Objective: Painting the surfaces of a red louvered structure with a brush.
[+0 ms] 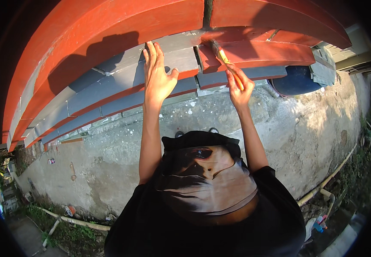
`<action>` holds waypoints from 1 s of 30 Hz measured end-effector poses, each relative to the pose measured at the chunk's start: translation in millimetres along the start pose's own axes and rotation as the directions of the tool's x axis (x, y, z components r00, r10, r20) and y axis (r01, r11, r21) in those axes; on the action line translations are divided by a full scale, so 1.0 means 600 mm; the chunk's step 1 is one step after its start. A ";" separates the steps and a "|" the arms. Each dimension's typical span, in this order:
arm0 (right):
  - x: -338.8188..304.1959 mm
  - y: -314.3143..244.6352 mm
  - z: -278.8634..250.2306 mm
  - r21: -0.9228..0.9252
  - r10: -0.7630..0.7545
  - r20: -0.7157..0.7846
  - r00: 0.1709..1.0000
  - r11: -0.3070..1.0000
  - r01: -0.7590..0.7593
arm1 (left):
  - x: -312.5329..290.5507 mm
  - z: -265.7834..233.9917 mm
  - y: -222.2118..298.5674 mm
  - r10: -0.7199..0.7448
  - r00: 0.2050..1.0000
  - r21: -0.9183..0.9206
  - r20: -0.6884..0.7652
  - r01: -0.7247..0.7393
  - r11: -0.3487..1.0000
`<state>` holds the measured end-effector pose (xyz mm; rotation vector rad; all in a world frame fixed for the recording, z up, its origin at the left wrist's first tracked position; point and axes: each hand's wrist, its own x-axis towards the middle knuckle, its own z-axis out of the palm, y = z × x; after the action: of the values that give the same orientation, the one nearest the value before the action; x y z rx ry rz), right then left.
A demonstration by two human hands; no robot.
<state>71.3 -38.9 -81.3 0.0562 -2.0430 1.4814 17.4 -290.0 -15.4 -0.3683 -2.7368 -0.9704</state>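
Observation:
My right hand is closed round the handle of a paintbrush. The dark bristles of the brush meet a red-painted surface beside a gap between boards. To its left, my left hand lies with fingers stretched and thumb out, its fingertips on a grey board with a red front edge. Red boards overhang at the top, and shadows fall across them. I cannot make out wet paint on the bristles.
A dark blue rounded container stands under the boards at the right. Paint-spotted concrete floor spreads below. Pale pipes run along its edge near plants, and an orange-and-white cup-like object lies at lower left.

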 end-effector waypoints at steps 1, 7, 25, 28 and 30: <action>0.006 0.009 -0.006 0.001 -0.013 -0.077 0.997 1.000 0.013 | 0.000 -0.001 0.000 -0.005 1.000 -0.002 0.004 0.005 1.000; -0.021 -0.019 0.015 0.096 0.033 -0.380 0.924 0.995 0.004 | 0.000 -0.004 0.003 -0.034 0.999 -0.023 0.015 0.035 0.999; 0.033 0.058 -0.074 -0.054 -0.115 -0.480 0.870 0.993 0.102 | 0.002 0.002 0.007 -0.021 1.000 -0.007 -0.019 0.020 1.000; 0.010 0.043 -0.055 0.122 0.001 -0.403 0.915 0.991 0.052 | 0.003 0.004 0.012 -0.037 0.999 0.018 -0.024 0.038 0.999; -0.002 0.032 -0.061 0.248 0.042 -0.228 0.973 0.969 0.016 | 0.002 0.007 0.013 -0.049 0.999 0.026 -0.013 0.049 0.998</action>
<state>81.3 0.0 -91.2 -0.0289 -1.6688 1.6623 18.0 -281.3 -13.6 -0.2908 -2.7564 -0.9446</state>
